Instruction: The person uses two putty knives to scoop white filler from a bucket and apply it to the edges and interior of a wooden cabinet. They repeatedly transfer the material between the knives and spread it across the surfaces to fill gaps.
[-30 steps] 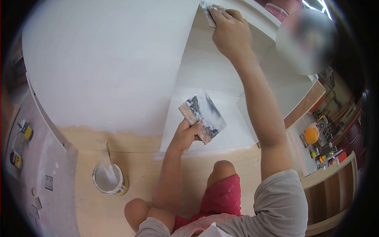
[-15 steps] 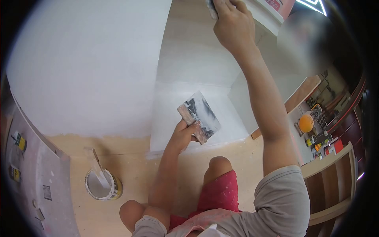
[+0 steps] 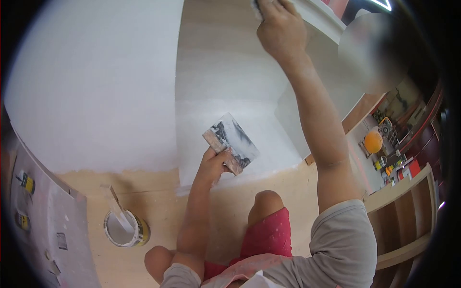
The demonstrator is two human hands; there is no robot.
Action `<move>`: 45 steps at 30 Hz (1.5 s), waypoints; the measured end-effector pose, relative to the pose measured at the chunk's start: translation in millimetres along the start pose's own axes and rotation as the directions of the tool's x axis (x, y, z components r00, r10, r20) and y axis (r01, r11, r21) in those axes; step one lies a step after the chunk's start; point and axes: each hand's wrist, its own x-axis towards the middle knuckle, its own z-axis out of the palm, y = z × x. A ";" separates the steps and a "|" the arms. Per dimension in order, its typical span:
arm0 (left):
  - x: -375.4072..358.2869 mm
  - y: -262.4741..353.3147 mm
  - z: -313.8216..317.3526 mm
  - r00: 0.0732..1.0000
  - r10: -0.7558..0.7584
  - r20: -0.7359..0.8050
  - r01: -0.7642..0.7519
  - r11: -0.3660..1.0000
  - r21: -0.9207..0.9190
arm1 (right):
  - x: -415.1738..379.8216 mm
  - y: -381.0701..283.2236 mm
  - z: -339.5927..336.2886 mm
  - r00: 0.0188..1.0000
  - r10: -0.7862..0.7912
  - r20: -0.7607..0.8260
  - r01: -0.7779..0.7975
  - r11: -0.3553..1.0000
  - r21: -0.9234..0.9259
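My left hand is closed around the wooden grip of a wide putty knife. The blade is smeared with white and dark patches and is held in front of the white-coated panel corner. Raised at the top edge, my right hand grips a putty-smeared tool that looks like another putty knife, mostly cut off by the frame. A bucket of white putty stands on the wooden floor to the left, with a flat stick leaning in it.
A large white-coated panel fills the upper left. At right are a wooden shelf frame, an orange ball-like object and several tools. A blurred person is at upper right. Several cans lie by the left board.
The putty knife and my left hand have shifted slightly left. My right hand has moved a little left along the top edge. The view has turned slightly. Both grips are unchanged.
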 end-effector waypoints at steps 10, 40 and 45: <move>-1.1 0.5 5.1 0.999 0.015 -0.053 -0.015 1.000 0.000 | -9.1 42.4 -21.1 0.993 0.116 -0.010 -0.116 0.993 -0.012; 21.3 -25.2 -8.9 0.999 -0.038 -0.036 0.040 0.998 0.047 | -35.8 93.2 -36.7 0.992 0.067 0.105 -0.068 0.998 0.001; 28.1 -33.5 -15.5 0.998 -0.064 -0.025 0.065 0.997 0.039 | -58.2 80.8 -6.3 0.989 0.142 0.033 -0.142 0.990 0.004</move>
